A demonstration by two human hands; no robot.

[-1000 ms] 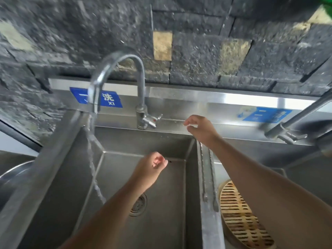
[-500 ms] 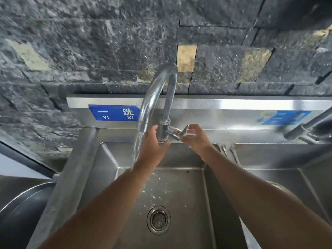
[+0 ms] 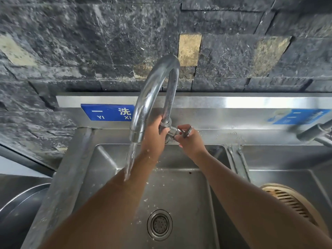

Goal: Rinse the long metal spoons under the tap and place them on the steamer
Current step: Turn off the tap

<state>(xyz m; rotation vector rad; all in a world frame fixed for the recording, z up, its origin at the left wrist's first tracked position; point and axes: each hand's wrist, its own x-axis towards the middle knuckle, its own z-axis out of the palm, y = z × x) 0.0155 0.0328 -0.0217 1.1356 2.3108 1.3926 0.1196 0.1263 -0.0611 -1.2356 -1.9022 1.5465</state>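
The curved steel tap [image 3: 152,90] arches over the left sink basin [image 3: 179,194], and water pours from its spout onto my left forearm. My left hand [image 3: 154,137] is wrapped around the tap's upright pipe near its base. My right hand [image 3: 188,141] pinches the tap's side handle [image 3: 185,131]. Two long metal spoons [image 3: 237,159] lie side by side on the divider between the basins. The bamboo steamer [image 3: 294,202] sits in the right basin, partly hidden by my right arm.
A round drain [image 3: 159,225] sits in the left basin's floor. A second tap [image 3: 314,133] reaches in from the right edge. A large steel pot rim [image 3: 21,200] shows at lower left. Dark stone wall stands behind the sink.
My left hand rose from the basin to grip the tap pipe, and my right hand moved left onto the handle. The spout swung toward the basin's middle and the flow grew stronger.
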